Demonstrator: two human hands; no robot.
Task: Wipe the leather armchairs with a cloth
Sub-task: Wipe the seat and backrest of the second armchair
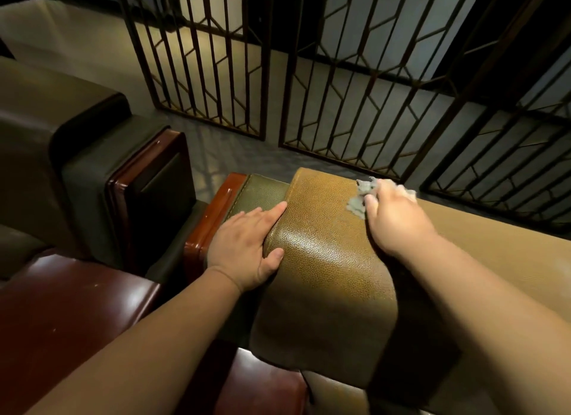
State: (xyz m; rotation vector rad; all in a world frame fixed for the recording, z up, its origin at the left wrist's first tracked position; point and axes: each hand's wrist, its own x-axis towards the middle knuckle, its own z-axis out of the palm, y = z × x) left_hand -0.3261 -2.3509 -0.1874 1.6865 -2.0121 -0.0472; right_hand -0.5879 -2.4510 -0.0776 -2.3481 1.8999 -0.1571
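Cloth (358, 198) is bunched under right hand (392, 210), centre right; unwiped leather (324, 260) lies toward frame bottom. Left hand (244, 248) is laid flat beside it.

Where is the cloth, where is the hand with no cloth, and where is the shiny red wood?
cloth (358, 200), head view, on the grey bunch showing left of the right hand's fingers.
left hand (244, 244), head view, on the back of the hand.
red wood trim (213, 217), head view, on its glossy top face.

Tan pebbled armchair (324, 244), greyish cloth (358, 201)
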